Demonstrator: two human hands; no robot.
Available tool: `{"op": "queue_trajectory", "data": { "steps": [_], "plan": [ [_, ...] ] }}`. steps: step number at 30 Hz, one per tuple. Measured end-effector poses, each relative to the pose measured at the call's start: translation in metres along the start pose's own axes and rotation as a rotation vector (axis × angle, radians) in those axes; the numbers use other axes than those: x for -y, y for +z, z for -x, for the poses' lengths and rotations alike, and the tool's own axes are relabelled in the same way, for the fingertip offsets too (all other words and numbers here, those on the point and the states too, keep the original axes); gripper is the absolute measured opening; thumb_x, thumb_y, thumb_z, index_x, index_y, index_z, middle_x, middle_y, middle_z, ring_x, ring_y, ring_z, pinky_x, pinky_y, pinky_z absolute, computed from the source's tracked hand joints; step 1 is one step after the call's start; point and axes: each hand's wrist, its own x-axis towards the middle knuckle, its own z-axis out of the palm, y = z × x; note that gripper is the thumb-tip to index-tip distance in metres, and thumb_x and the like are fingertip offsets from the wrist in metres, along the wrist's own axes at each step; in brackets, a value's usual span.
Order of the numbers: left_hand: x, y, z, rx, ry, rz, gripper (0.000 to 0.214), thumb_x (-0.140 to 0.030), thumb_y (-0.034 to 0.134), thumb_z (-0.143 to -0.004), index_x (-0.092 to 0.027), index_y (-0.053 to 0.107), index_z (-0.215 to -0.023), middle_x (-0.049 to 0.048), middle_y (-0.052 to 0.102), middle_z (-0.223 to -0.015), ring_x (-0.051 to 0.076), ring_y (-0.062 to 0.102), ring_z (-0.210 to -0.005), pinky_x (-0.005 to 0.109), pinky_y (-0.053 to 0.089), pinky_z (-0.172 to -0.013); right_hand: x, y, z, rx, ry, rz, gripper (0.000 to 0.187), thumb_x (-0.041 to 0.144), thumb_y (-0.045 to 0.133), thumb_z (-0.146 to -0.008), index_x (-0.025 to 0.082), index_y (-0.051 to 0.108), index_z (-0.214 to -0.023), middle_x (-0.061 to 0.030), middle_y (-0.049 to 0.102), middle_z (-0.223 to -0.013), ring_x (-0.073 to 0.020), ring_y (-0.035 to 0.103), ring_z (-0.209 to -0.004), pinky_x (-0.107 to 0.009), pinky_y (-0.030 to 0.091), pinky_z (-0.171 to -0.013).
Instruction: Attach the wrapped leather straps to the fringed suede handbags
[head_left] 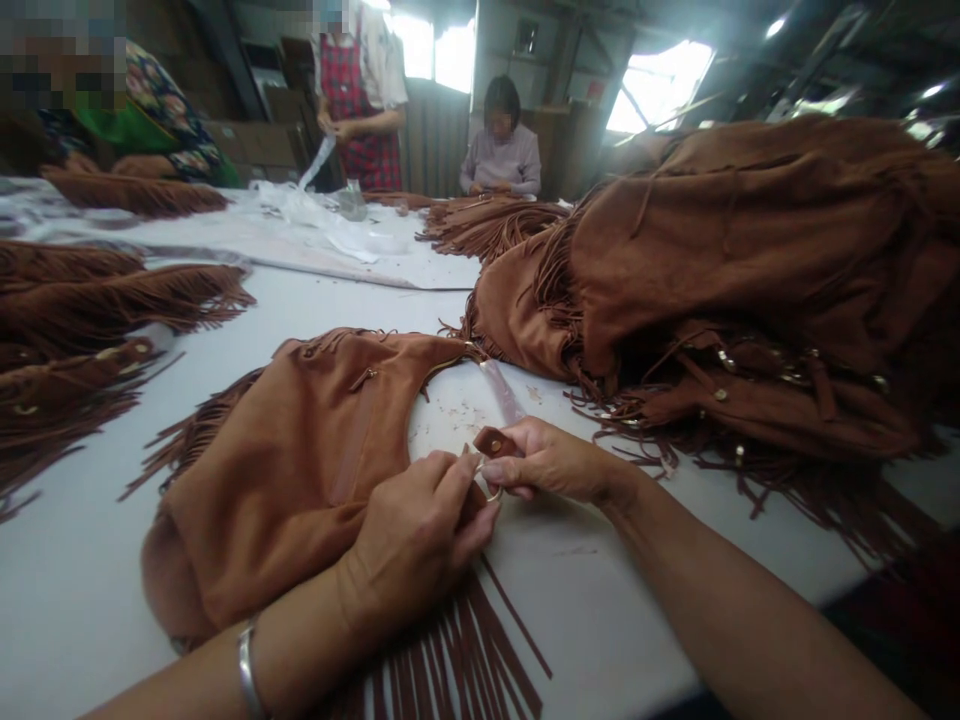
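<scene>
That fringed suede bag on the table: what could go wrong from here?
The small metal ring pinched between the left hand and right hand could slip and get lost in the fringe of the fringed suede bag. The brown tab beside it might twist out of line. The heaped bags close by could perhaps slide onto the work and tangle strands.

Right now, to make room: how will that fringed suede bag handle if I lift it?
The suede bag will probably be floppy: it lies slumped and flat. It looks empty, so likely light for its size. Its loose fringe may well trail and snag on the neighbouring pile of bags.
</scene>
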Motion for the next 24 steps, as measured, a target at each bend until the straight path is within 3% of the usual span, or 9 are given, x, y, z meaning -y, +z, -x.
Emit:
{"op": "queue_trajectory", "data": {
  "steps": [4,9,12,16,24],
  "plan": [
    [-0.007,0.003,-0.005,0.147,0.004,-0.224,0.016,-0.028,0.049,-0.082,-0.015,0.051,-0.092,0.0054,0.053,-0.078,0.02,0.055,-0.065,0.032,0.049,-0.054,-0.001,0.0,0.005,0.01,0.038,0.048,0.025,0.035,0.063,-0.078,0.012,0.053,-0.078,0.0067,0.047,-0.057,-0.0012,0.037,-0.043,-0.015,0.022,-0.039],
    [-0.007,0.002,-0.011,0.246,0.023,-0.271,0.013,-0.029,0.047,-0.083,-0.017,0.048,-0.08,0.0043,0.054,-0.072,0.019,0.055,-0.062,0.031,0.049,-0.054,-0.003,-0.003,0.007,0.029,0.104,0.14,0.028,0.039,0.06,-0.08,0.013,0.053,-0.086,0.0065,0.047,-0.053,-0.0033,0.04,-0.041,-0.014,0.031,-0.038],
    [-0.005,0.0,-0.013,0.258,0.041,-0.27,0.016,-0.03,0.045,-0.085,-0.016,0.047,-0.078,0.0049,0.055,-0.071,0.02,0.056,-0.062,0.031,0.049,-0.055,0.002,-0.004,0.011,0.011,0.084,0.202,0.032,0.044,0.053,-0.084,0.012,0.051,-0.082,0.005,0.048,-0.054,-0.0038,0.04,-0.041,-0.015,0.031,-0.038],
    [-0.003,0.0,-0.015,0.29,-0.011,-0.293,0.017,-0.031,0.046,-0.085,-0.015,0.048,-0.079,0.0058,0.057,-0.072,0.021,0.057,-0.063,0.031,0.049,-0.054,0.01,-0.008,0.019,-0.085,-0.013,0.326,0.038,0.049,0.037,-0.09,0.012,0.048,-0.091,0.0028,0.051,-0.056,-0.0048,0.04,-0.042,-0.016,0.03,-0.038],
    [-0.006,-0.001,-0.013,0.328,-0.034,-0.326,0.018,-0.031,0.046,-0.086,-0.014,0.049,-0.084,0.0073,0.056,-0.078,0.022,0.057,-0.068,0.034,0.05,-0.057,0.004,-0.009,0.013,-0.155,-0.053,0.441,0.036,0.045,0.04,-0.09,0.013,0.053,-0.08,0.0047,0.046,-0.051,-0.0047,0.038,-0.039,-0.015,0.029,-0.036]
  ]
}}
